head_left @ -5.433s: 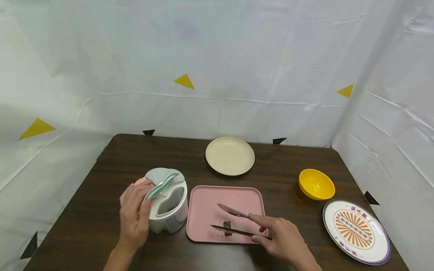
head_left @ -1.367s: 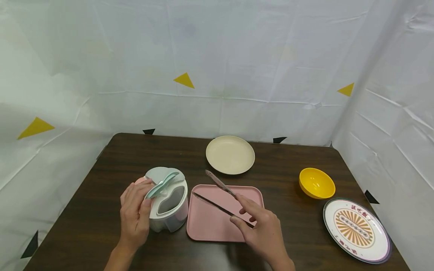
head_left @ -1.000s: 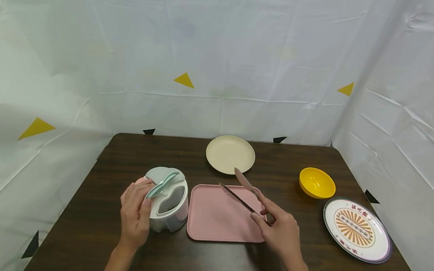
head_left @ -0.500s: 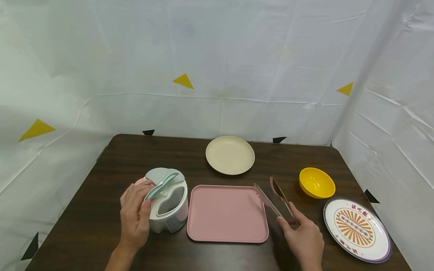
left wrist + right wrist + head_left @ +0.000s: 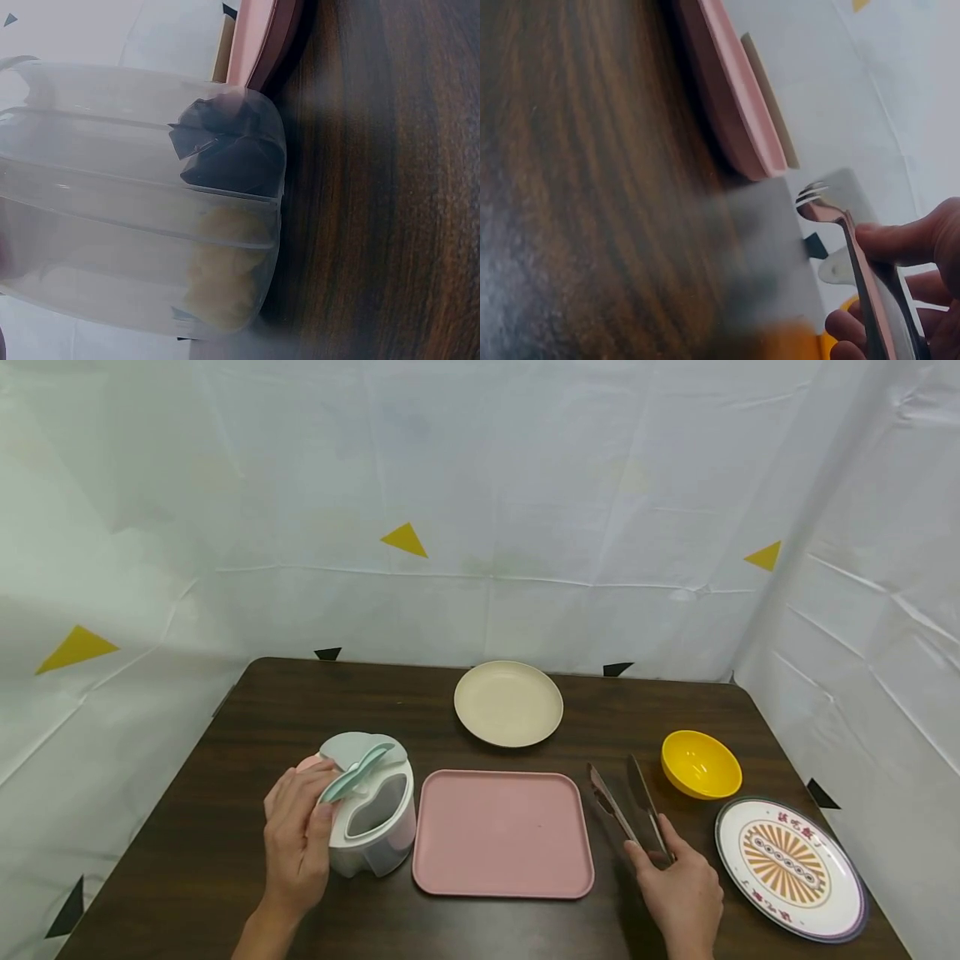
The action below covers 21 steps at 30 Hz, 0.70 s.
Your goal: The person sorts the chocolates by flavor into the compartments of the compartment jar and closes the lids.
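Observation:
In the head view my left hand (image 5: 296,843) grips the near left side of a white lidded container (image 5: 378,852), below a mint-green spoon (image 5: 357,773) lying across the lid. One opening in the lid is uncovered. Through the cloudy wall in the left wrist view, dark wrapped pieces (image 5: 236,157) lie in one compartment and pale lumps (image 5: 223,274) in another. My right hand (image 5: 682,889) holds metal tongs (image 5: 618,814) to the right of the pink tray (image 5: 502,835). Their arms stand apart with nothing between the tips; one tip is forked, the other spoon-shaped.
A cream plate (image 5: 508,704) sits behind the tray. At the right stand a yellow bowl (image 5: 701,766) and a white patterned plate (image 5: 787,870) near the edge of the dark wooden table (image 5: 360,693). White sheeting (image 5: 525,485) encloses the back and sides.
The dark piece seen on the tray 5.4 s ago is gone from it. My right hand has carried the tongs rightward, off the tray. The left hand and container have stayed put.

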Tool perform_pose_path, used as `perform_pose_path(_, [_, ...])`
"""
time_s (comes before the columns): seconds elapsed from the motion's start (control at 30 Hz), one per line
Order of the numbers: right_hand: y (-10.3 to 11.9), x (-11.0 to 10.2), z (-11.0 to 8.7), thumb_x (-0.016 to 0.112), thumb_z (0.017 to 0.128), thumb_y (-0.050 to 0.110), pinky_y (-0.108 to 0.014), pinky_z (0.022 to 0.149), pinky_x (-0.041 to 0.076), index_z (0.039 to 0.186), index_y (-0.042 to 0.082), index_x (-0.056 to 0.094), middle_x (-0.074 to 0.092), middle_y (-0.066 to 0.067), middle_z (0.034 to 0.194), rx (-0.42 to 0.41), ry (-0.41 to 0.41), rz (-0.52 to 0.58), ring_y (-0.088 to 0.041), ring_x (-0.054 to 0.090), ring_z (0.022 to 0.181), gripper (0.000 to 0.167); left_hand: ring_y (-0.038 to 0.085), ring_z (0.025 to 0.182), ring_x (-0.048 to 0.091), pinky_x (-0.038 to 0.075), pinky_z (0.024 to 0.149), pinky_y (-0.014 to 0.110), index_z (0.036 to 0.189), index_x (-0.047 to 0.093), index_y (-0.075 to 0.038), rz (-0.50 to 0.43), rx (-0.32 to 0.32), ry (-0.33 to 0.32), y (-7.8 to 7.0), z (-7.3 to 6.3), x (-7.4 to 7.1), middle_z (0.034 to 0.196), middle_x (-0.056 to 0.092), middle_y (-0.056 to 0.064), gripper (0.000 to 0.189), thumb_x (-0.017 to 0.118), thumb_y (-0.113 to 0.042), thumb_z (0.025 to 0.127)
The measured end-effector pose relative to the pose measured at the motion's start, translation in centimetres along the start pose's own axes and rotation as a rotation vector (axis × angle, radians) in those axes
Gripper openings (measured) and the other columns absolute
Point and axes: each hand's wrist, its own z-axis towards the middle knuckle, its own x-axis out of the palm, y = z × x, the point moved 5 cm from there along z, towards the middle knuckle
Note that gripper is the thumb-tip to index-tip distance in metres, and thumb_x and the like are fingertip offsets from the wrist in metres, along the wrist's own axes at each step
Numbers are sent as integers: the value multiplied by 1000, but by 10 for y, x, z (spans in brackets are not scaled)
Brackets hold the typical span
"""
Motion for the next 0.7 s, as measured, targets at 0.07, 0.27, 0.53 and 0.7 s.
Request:
perform_pose_path(0.07, [-1,1,0,80,79,37,-63,77,40,137,10,58,71,-21,100,-1,-9,8,-56,56,99,68,32,111,58,22,105,49,104,69,3,1,1,-2,0,0,0,104,67,17,25,49,-10,95])
perform_pose_path(0.27, [-5,3,0,82,77,34,-63,79,39,137,8,57,73,-15,85,7,-25,25,-55,57,98,70,32,111,58,22,105,49,105,69,3,5,1,0,0,0,0,104,67,18,26,49,-10,95])
perform_pose_path(0.53, [-7,6,0,82,77,37,-64,80,38,138,9,56,73,-16,84,23,-12,24,-57,56,98,71,32,112,58,21,105,50,104,69,3,2,-4,1,1,-1,1,104,67,18,26,48,-10,95])
perform_pose_path(0.7, [-9,9,1,83,76,39,-64,80,38,139,9,55,73,-14,83,34,1,22,-57,56,98,75,32,112,58,21,106,49,105,69,3,3,-7,3,1,-1,1,105,67,19,26,48,-9,94])
